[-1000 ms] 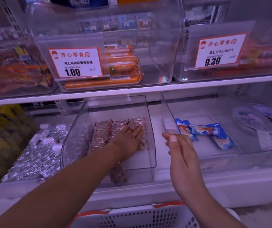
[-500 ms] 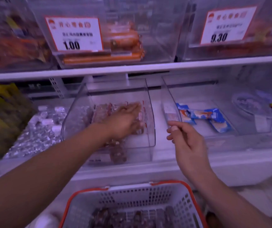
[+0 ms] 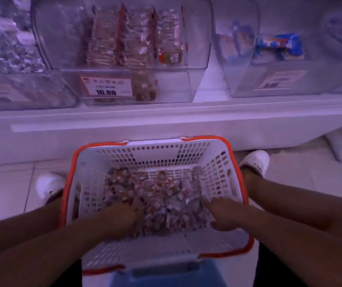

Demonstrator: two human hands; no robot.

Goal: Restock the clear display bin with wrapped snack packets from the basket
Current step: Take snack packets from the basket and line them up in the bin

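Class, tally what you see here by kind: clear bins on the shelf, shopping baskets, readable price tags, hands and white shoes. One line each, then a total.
Clear bins: 3
Shopping basket: 1
Readable price tag: 1
Hands: 2
White shoes: 2
Total: 9

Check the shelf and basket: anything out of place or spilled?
One oddity: a packet sits in the front pocket of the clear display bin, beside the price tag, apart from the rows inside. Nothing looks spilled; the loose packets are inside the basket, both hands among them.
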